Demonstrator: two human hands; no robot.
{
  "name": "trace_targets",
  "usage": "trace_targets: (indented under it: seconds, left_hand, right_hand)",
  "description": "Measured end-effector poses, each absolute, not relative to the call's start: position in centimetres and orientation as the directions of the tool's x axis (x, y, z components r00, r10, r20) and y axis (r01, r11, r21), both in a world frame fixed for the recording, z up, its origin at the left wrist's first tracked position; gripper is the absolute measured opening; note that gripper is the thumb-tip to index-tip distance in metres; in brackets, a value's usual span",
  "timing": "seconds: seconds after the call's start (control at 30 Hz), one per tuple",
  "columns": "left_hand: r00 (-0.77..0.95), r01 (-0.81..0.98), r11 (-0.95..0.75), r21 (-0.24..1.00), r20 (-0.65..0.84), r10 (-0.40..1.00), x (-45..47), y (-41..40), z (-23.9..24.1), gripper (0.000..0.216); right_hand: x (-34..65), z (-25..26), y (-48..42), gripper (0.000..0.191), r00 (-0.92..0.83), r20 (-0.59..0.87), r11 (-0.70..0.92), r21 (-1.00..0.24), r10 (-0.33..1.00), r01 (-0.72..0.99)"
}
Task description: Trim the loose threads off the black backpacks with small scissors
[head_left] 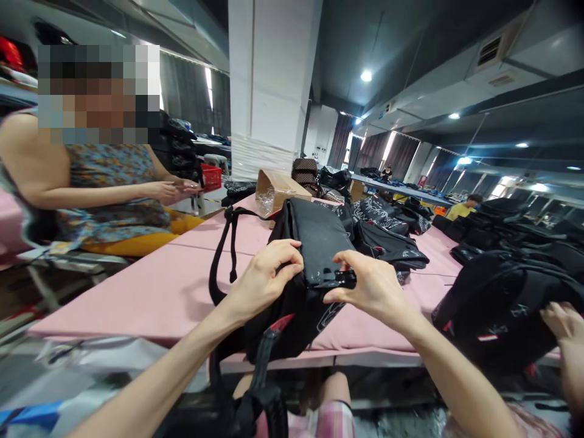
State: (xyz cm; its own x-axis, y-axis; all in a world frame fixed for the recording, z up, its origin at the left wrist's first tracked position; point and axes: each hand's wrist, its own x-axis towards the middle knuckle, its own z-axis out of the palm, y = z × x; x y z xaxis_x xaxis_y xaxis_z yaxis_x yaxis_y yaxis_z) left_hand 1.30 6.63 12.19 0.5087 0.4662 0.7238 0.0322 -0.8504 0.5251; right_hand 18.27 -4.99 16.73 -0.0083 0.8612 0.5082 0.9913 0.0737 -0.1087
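A black backpack [314,243] lies at the near edge of the pink table [150,286], its straps [221,255] trailing to the left. My left hand [264,277] grips the bag's near left edge, fingers curled over the fabric. My right hand [369,286] pinches the bag's near edge at a small black plastic part, thumb and fingers closed on it.
A seated person [100,182] works at the left. More black bags [392,234] are piled behind, and another black bag [502,304] sits at right with someone else's hand [566,328] on it. A cardboard box [278,188] and a white pillar [269,85] stand behind.
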Motion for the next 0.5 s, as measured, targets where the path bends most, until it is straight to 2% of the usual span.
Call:
trace_targets:
  seconds: [0.07,0.2,0.5]
  left_hand:
    - [0.505,0.027,-0.856,0.516,0.732,0.457,1.2,6.6,12.1,0.017]
    - [0.496,0.009,-0.859,0.512,0.744,0.448,0.9,6.6,12.0,0.017]
    - [0.52,-0.021,-0.845,0.535,0.728,0.448,0.4,6.6,12.0,0.016]
  right_hand:
    - [17.9,17.2,-5.0,0.036,-0.094,0.506,0.129,-0.035,0.858,0.991]
    - [17.0,17.6,-4.9,0.014,-0.159,0.55,0.104,0.131,0.82,0.986]
    - [15.4,18.3,-4.3,0.015,-0.278,0.512,0.105,0.341,0.813,0.934]
